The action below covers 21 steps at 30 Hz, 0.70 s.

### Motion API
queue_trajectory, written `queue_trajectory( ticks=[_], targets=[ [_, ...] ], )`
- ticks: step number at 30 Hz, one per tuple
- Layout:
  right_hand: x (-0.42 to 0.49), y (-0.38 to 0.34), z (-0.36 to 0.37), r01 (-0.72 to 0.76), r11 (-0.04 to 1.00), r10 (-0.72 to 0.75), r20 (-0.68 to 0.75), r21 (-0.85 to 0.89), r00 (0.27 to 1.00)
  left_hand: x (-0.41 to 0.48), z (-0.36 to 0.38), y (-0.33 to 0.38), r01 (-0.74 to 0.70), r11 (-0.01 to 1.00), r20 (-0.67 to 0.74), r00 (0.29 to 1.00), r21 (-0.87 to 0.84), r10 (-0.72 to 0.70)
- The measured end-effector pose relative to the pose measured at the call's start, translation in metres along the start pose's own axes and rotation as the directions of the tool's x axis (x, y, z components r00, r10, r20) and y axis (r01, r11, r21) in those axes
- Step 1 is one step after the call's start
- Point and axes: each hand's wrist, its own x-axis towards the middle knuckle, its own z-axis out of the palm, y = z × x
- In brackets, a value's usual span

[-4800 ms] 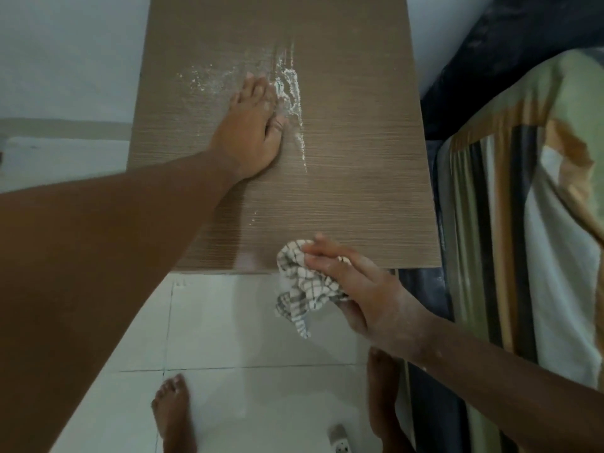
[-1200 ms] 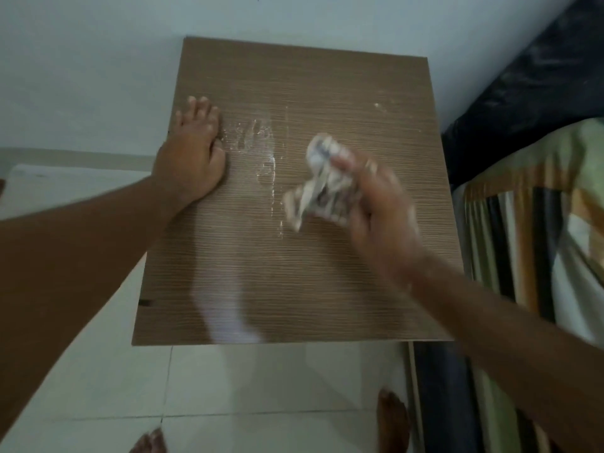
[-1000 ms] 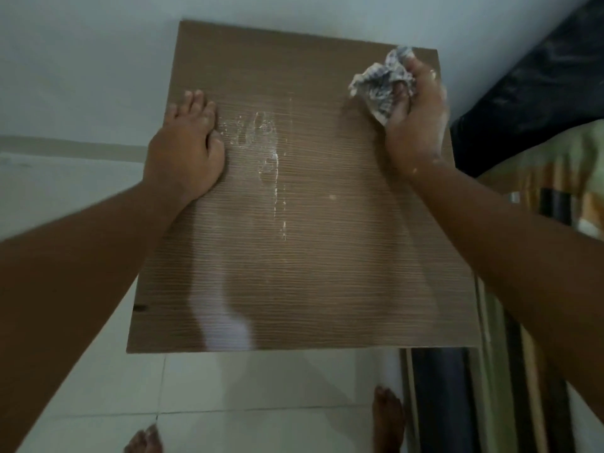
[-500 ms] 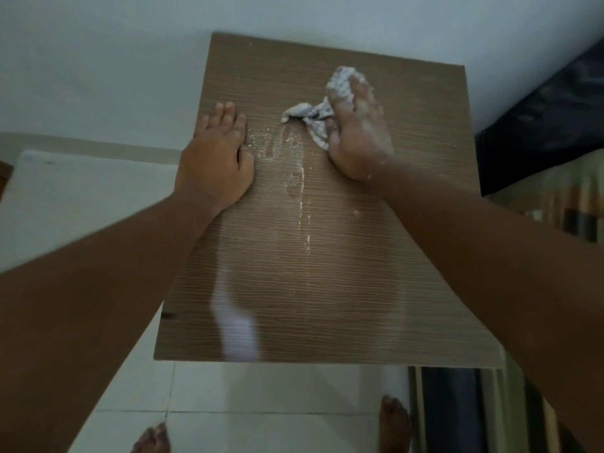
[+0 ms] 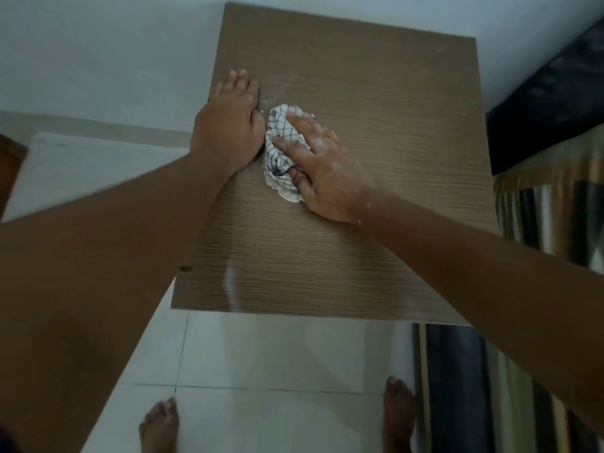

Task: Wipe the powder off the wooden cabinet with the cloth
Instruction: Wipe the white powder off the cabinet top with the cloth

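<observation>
Pressing the bunched cloth [image 5: 281,148] lengthwise near-to-far on the cabinet [image 5: 392,125], the right hand [image 5: 322,173] grips it beside the flat, spread left hand [image 5: 228,125].

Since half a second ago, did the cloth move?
Yes. The cloth slid left across the cabinet, away from its back edge, and now sits against the left hand.

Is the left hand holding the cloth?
No, the left hand lies flat on the cabinet, while the right hand presses the checked cloth beside it.
</observation>
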Motion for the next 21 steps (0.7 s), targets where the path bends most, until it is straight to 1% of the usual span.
queue_trajectory(
  ticks=[9,16,21],
  targets=[
    [-0.063,-0.034,0.014,0.071,0.997,-0.070,0.033,-0.023,0.997,-0.006,-0.003,0.002,0.029,0.999,0.021,0.999,-0.015,-0.029],
    [-0.104,-0.054,0.023,0.108,0.994,-0.109,0.027,0.019,0.994,-0.012,-0.005,0.002,0.035,0.999,0.031,0.999,-0.017,-0.034],
    [-0.128,-0.066,0.029,0.115,0.993,-0.118,0.067,0.039,0.991,-0.014,-0.008,0.002,0.043,0.997,0.017,0.999,-0.059,-0.042]
  ],
)
